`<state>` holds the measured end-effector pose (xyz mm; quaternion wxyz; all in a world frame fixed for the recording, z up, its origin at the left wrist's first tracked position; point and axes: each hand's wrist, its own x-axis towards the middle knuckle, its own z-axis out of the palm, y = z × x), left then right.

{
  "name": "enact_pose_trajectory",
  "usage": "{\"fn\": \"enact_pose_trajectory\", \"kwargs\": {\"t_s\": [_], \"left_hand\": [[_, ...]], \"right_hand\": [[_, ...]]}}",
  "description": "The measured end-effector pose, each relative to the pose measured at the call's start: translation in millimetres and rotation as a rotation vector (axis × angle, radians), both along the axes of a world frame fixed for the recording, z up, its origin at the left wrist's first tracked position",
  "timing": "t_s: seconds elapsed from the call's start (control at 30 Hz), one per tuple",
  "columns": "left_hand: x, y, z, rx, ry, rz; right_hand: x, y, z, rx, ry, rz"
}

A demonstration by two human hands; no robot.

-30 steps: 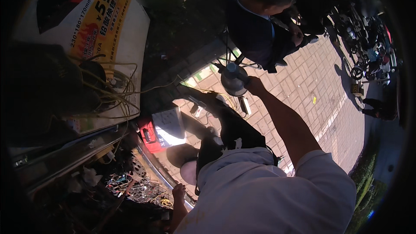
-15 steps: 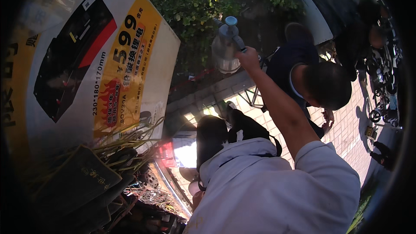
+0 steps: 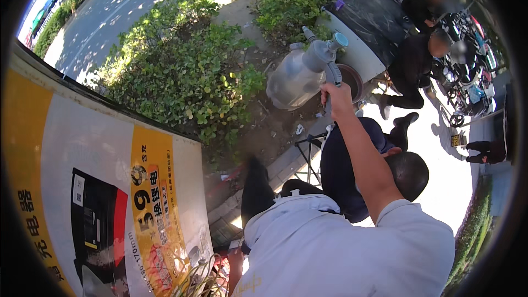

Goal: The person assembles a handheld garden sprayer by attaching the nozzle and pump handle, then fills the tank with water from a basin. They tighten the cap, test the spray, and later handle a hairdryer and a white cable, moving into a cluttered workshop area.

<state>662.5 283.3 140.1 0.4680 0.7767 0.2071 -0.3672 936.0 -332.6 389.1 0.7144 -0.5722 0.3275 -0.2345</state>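
A grey pressure sprayer bottle (image 3: 300,77), translucent tank w/ grey pump head and light-blue knob on top, is held up at arm's length by the right hand (image 3: 336,98). Fingers are wrapped tight round the sprayer's handle, just below the pump head; the tank is tilted, hanging out to the left of the hand, above a strip of bare soil (image 3: 275,126) beside the green hedge (image 3: 181,71). The forearm runs from lower right up to the handle, out of a white short sleeve (image 3: 407,231).

Left hand isn't seen in the head view, so its grip can't be told.

Lower left is filled by a big advert banner (image 3: 115,198), white w/ yellow panels and a black-and-red product pic; its top edge lies against the hedge. A paved road (image 3: 137,5) is seen beyond the hedge, top left.

Just below the raised arm, a person in dark clothes (image 3: 352,170) is bent over, near a thin metal stand (image 3: 311,154). Further right, another person in black (image 3: 412,66) is crouched on sunlit paving (image 3: 440,148), next to a dark round pot (image 3: 352,80) and a large black-topped container (image 3: 368,22). Parked bikes/scooters (image 3: 467,88) are crowded at the right edge, too small for detail.
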Motion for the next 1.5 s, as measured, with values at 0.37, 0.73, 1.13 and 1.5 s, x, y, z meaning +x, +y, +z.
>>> {"fn": "enact_pose_trajectory", "kwargs": {"t_s": [0.37,0.73,1.13,1.5], "left_hand": [[437,-339,165,-0.311,-0.248,-0.406],[554,-654,186,-0.545,-0.545,-1.026],[588,-860,158,-0.766,-0.292,-1.289],[592,-1007,163,-0.757,0.288,-1.56]], "right_hand": [[38,-80,32,0.185,-0.079,-0.369],[39,-135,28,0.311,-0.253,-0.621],[43,-187,26,0.311,-0.278,-0.949],[88,-258,11,0.311,-0.308,-1.358]]}}
